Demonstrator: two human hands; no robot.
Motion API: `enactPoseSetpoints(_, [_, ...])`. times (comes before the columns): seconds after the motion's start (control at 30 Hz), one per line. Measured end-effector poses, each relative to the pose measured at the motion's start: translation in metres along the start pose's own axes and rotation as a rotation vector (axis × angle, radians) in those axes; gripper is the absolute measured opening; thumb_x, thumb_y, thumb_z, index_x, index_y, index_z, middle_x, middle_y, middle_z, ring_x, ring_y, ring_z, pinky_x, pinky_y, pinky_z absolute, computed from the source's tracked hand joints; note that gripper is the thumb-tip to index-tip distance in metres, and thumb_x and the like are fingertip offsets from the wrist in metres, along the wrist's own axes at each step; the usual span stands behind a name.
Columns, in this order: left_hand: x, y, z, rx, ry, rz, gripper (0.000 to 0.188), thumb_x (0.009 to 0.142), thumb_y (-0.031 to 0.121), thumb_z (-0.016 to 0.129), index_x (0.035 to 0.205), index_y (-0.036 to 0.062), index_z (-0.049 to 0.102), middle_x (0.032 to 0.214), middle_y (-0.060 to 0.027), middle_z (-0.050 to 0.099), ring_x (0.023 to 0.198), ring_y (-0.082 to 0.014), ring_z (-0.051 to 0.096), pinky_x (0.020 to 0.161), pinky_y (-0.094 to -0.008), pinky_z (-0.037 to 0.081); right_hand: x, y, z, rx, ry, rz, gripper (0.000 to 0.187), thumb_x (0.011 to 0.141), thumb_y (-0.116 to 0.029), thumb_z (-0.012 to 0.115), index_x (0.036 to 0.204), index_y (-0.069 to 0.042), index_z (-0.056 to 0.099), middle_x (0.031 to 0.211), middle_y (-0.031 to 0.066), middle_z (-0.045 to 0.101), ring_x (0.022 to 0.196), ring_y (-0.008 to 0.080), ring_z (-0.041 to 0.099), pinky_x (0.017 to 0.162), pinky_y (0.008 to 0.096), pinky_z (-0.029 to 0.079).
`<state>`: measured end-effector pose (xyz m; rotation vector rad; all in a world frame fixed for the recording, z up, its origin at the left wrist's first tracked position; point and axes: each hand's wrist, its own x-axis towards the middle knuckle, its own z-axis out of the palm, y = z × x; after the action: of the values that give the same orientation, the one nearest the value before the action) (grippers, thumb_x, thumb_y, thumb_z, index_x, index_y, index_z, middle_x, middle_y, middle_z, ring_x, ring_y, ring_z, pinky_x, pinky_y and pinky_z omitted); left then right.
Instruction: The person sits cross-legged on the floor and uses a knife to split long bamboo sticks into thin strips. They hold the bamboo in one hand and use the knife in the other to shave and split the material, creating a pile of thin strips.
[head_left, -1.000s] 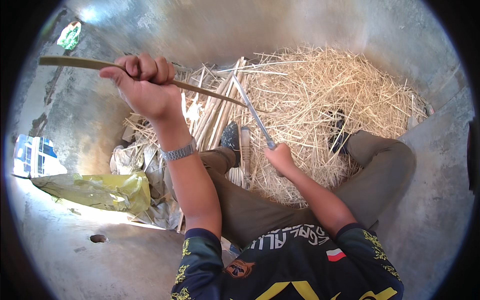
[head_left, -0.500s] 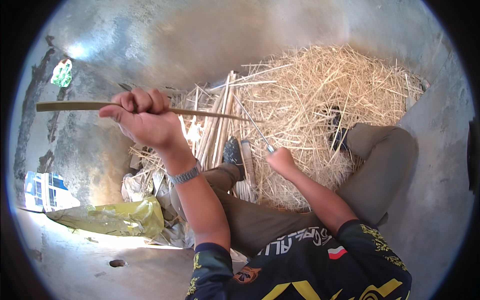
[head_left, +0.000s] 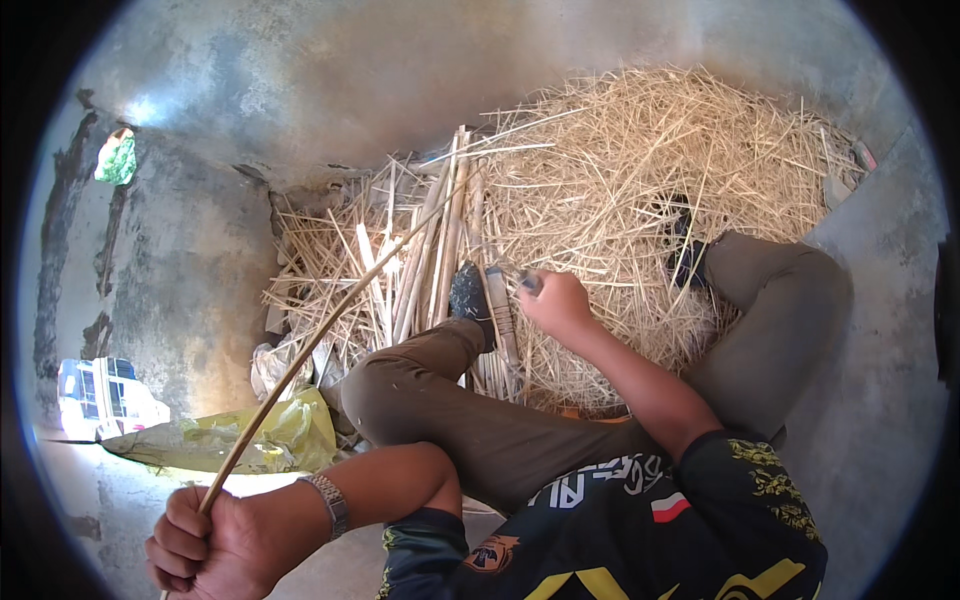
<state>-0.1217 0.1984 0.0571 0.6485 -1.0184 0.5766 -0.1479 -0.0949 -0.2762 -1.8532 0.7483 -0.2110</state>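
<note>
Our left hand (head_left: 215, 542) is curled in a fist round a long thin strip (head_left: 297, 365), which slants up past the yellow bag (head_left: 315, 425) and over the sticks (head_left: 432, 268); our right hand (head_left: 558, 303) is wrapped round the handle of a knife (head_left: 531, 284), its blade too blurred to trace, beside the straw (head_left: 650, 190). We judge this to be trimming the strip, and the next move likely calls for laying the edge on it, left fist firm and clear.

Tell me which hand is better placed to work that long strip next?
Probably the right hand: it grips a tool handle. The left hand, out at the picture's lower left, is closed around the strip, so it seems better for steadying.
</note>
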Motion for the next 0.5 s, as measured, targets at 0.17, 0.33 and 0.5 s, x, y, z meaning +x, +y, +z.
enactPoseSetpoints(0.17, [-0.008,0.069,-0.051,-0.017,0.005,0.155,0.051,0.102,0.055,0.039,0.07,0.0161,0.044,0.054,0.0055,0.032,0.043,-0.0068,0.024,0.045,-0.0256,0.018,0.04,0.041,-0.038,-0.018,0.062,0.204,0.014,0.091,-0.012,0.06,0.093,-0.005,0.071,0.068,0.0077,0.064,0.049,0.0127,0.05,0.043,0.0275,0.042])
enactPoseSetpoints(0.33, [-0.026,0.061,-0.057,0.876,0.294,0.709,0.035,0.1,0.045,0.053,0.096,0.0107,0.055,0.063,0.0033,0.043,0.049,-0.0086,0.038,0.044,-0.0262,0.03,0.043,0.106,-0.041,-0.027,0.207,0.477,0.022,0.085,-0.018,0.065,0.092,0.002,0.07,0.075,0.0154,0.069,0.067,0.0241,0.068,0.062,0.0391,0.052])
enactPoseSetpoints(0.5, [-0.002,0.042,-0.051,-0.028,0.236,0.197,0.052,0.103,0.056,0.034,0.074,0.0135,0.046,0.056,0.0034,0.031,0.045,-0.0094,0.025,0.044,-0.0276,0.021,0.07,0.106,-0.015,0.645,0.231,0.511,0.014,0.079,-0.007,0.067,0.072,-0.004,0.054,0.055,0.0023,0.049,0.04,0.0111,0.043,0.036,0.0298,0.035])
